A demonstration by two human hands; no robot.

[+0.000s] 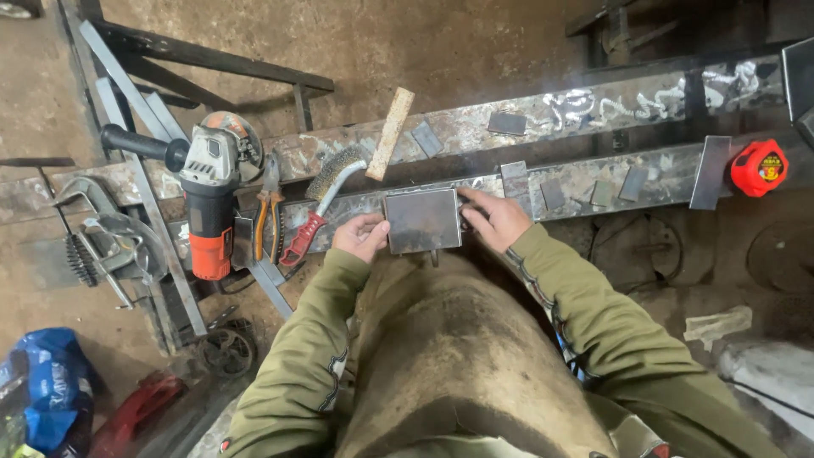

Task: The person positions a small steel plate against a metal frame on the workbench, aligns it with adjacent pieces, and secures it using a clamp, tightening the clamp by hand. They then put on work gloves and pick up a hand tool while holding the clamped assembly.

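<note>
Head view: the left hand (360, 235) and the right hand (494, 219) hold a dark rectangular steel plate (422, 221) between them, at the near edge of the long scratched steel surface (593, 110). The left fingers (373, 227) are curled closed on the plate's left edge; the right fingers (471, 208) grip its right edge. The plate stands roughly flat toward the camera, just above the person's lap, and a short metal stub shows under its lower edge.

Left of the hands lies a wire brush with a red handle (318, 208), then orange-handled pliers (268, 212), then a grey and orange angle grinder with a black side handle (206, 199). A pale wooden stick (390, 133) rests tilted on the upper beam, beside a small grey metal piece (426, 138). Further small steel plates (507, 124) lie along the beams to the right. A red tape measure (759, 167) sits at the far right, just beside a grey flat steel bar (710, 172). A blue plastic bag (47, 386) lies on the floor at lower left.
</note>
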